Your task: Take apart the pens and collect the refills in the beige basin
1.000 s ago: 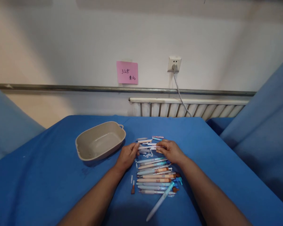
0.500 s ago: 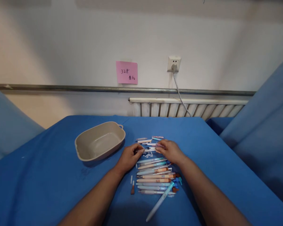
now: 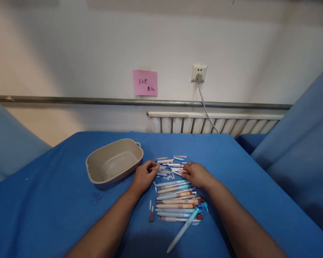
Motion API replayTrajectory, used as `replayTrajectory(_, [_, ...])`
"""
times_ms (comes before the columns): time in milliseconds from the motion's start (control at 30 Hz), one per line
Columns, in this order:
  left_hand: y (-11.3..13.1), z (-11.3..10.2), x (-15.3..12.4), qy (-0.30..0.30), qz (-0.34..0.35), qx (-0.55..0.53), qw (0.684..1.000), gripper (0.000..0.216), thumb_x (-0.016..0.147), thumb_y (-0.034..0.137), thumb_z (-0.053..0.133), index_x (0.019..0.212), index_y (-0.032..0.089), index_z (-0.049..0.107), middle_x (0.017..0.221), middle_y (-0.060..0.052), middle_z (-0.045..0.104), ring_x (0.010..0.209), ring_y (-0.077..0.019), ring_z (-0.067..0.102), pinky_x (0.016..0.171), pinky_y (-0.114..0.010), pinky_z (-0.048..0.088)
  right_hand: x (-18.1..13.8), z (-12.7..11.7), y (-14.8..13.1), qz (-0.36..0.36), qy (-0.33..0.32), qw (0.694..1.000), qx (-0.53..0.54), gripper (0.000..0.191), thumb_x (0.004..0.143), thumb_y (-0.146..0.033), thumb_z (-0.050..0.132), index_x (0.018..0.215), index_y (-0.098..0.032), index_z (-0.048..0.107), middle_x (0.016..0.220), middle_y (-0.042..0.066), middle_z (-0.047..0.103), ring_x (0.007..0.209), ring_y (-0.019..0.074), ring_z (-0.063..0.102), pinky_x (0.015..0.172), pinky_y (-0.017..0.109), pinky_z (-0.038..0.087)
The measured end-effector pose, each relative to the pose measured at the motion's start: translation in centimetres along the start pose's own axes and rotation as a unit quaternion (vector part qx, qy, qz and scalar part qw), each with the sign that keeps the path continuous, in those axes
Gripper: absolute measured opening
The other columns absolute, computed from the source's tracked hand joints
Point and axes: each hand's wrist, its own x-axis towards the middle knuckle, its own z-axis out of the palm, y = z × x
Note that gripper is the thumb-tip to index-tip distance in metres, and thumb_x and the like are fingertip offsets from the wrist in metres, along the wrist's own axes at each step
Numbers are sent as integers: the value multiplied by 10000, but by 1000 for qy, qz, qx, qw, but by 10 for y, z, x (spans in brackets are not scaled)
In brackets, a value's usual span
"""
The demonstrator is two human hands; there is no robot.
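Several pens lie in a pile (image 3: 177, 200) on the blue cloth between my forearms, and small pen parts (image 3: 169, 165) are scattered just beyond it. My left hand (image 3: 143, 176) is curled, its fingertips pinched on a thin pale pen piece at the left of the parts. My right hand (image 3: 196, 174) is also closed, gripping a small pinkish pen piece at the right. The two hands sit a little apart, both above the pile. One light blue pen (image 3: 182, 230) lies slanted near me.
A beige oval tray (image 3: 113, 161) stands left of my left hand. The table is covered in blue cloth (image 3: 56, 200). Behind are a radiator (image 3: 212, 123), a wall socket with a cable (image 3: 199, 73) and a pink note (image 3: 145, 82).
My hands were joined on one pen piece; they have drawn apart, the left moving left, the right slightly right, each keeping a piece.
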Motion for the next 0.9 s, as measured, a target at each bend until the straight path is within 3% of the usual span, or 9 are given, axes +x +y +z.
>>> replayTrajectory(167, [6, 1, -3, -47, 33, 14, 998, 170, 787, 309, 542, 821, 177, 645, 732, -5, 661, 695, -162, 599, 649, -244, 443, 1, 6, 4, 10, 40, 997, 62, 193, 854, -329, 535, 950, -188, 625, 926, 51, 647, 818, 157, 587, 695, 232, 389])
replayTrajectory(400, [15, -2, -6, -66, 66, 43, 995, 145, 807, 279, 529, 830, 175, 626, 789, -23, 645, 740, -164, 580, 694, -259, 432, 2, 5, 5, 4, 107, 990, 90, 125, 824, -259, 573, 912, -189, 627, 921, 48, 628, 871, 167, 567, 768, 257, 409])
replayTrajectory(500, [23, -2, -10, -142, 95, 68, 983, 127, 812, 277, 529, 810, 180, 611, 699, 3, 611, 638, -139, 546, 611, -231, 410, 2, 2, 2, 5, 137, 986, 98, 95, 818, -243, 572, 874, -191, 629, 881, 38, 630, 836, 162, 566, 746, 259, 408])
replayTrajectory(633, [32, -2, -14, -238, 145, 131, 951, 117, 766, 245, 587, 867, 200, 625, 791, -10, 629, 726, -162, 564, 657, -241, 413, 3, 4, -2, -3, 97, 983, 153, 74, 810, -224, 566, 822, -193, 632, 776, 8, 643, 687, 132, 562, 626, 230, 395])
replayTrajectory(733, [36, -2, -15, -256, 173, 166, 936, 188, 784, 243, 567, 962, 222, 624, 924, -36, 615, 866, -194, 562, 753, -264, 416, 3, 7, -5, -19, 71, 982, 172, 74, 798, -192, 563, 811, -195, 636, 754, -7, 657, 669, 120, 571, 610, 213, 390])
replayTrajectory(900, [40, -4, -16, -278, 167, 191, 926, 234, 790, 231, 538, 1016, 237, 596, 990, -42, 585, 935, -209, 546, 811, -284, 405, 3, 10, -8, -23, 45, 981, 188, 93, 790, -171, 547, 822, -188, 633, 751, -4, 660, 657, 115, 571, 598, 204, 390])
